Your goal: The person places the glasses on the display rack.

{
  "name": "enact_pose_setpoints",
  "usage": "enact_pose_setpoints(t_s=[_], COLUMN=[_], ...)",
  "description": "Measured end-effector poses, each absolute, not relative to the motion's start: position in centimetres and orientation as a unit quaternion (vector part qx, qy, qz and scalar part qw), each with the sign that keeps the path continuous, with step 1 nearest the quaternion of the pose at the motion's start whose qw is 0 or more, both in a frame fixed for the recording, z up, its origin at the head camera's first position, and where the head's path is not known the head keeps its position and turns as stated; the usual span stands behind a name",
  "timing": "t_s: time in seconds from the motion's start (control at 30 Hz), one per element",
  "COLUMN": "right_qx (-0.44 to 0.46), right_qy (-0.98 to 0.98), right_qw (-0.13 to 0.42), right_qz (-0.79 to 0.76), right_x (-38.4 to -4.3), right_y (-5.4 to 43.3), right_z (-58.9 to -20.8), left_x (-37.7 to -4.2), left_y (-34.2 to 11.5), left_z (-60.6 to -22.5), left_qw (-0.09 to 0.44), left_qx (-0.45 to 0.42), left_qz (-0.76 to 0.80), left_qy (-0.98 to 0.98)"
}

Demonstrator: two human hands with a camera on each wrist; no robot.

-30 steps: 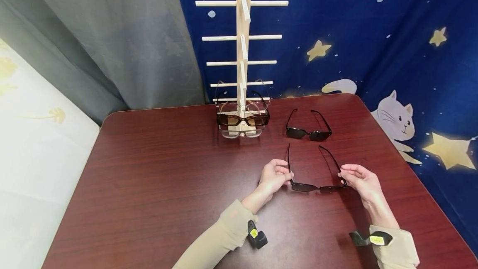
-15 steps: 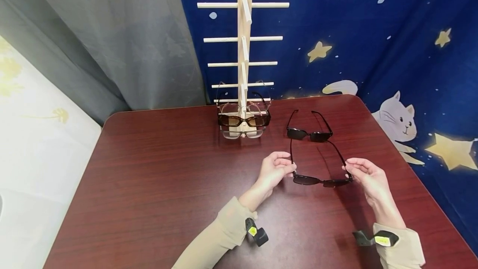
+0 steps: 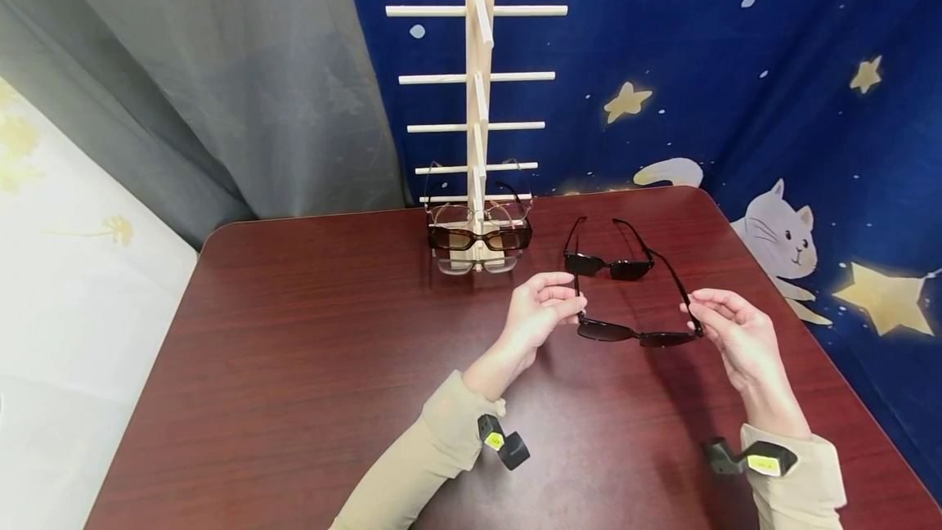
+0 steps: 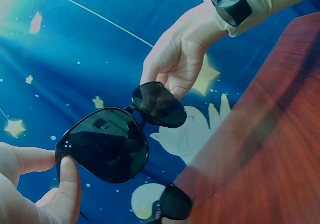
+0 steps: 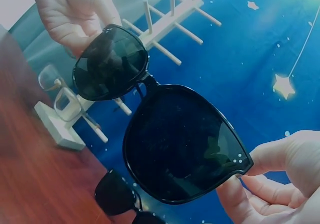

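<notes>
A pair of black sunglasses [image 3: 605, 331] hangs above the table between both hands, arms unfolded and pointing away from me. My left hand [image 3: 540, 311] pinches the left hinge corner between thumb and fingers. At the opposite corner my right hand [image 3: 736, 334] does the same. In the left wrist view the dark lens [image 4: 107, 144] has small silver dots beside the thumb. The right wrist view shows the other lens [image 5: 182, 144] close up. Behind them, a second pair of black sunglasses [image 3: 629, 270] stands on the table with its arms unfolded, partly overlapped by the held pair's arms.
A wooden eyewear rack [image 3: 477, 96] with several crossbars stands at the table's back edge. On its lower bars hang brown-tinted glasses [image 3: 456, 238], clear-lensed glasses [image 3: 455, 266] and thin-rimmed glasses [image 3: 449, 211]. A star-patterned blue curtain [image 3: 662, 39] hangs behind the dark red table [image 3: 309, 366].
Both hands have raised the held sunglasses and moved them away from me, slightly to the right, so their arms now overlap the second pair. The rack and its glasses stay put.
</notes>
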State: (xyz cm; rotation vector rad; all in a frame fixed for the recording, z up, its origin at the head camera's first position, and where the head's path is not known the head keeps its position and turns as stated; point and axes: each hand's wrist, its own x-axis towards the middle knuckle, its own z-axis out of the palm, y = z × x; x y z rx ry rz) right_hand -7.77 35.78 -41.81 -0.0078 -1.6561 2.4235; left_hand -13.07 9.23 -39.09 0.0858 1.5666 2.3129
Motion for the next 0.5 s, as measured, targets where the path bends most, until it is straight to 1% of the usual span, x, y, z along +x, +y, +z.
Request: enact_pose_setpoints(t_s=[0.07,0.17,0.5], right_qx=[-0.009,-0.008,0.023], right_qy=[-0.555,-0.547,-0.551], right_qw=[0.107,0.109,0.117], right_qz=[0.825,0.83,0.826], right_x=[-7.5,-7.6,-9.3], right_y=[34.4,33.6,32.6], right_z=[-39.8,-38.3,-36.1], left_x=[-13.3,-13.6,-14.3], left_y=[9.1,8.9,7.3], left_z=[-38.5,-37.6,-35.0], left_qw=[0.171,0.171,0.155], left_qx=[0.032,0.036,0.05], left_qz=[0.817,0.818,0.828], left_qy=[0.55,0.547,0.536])
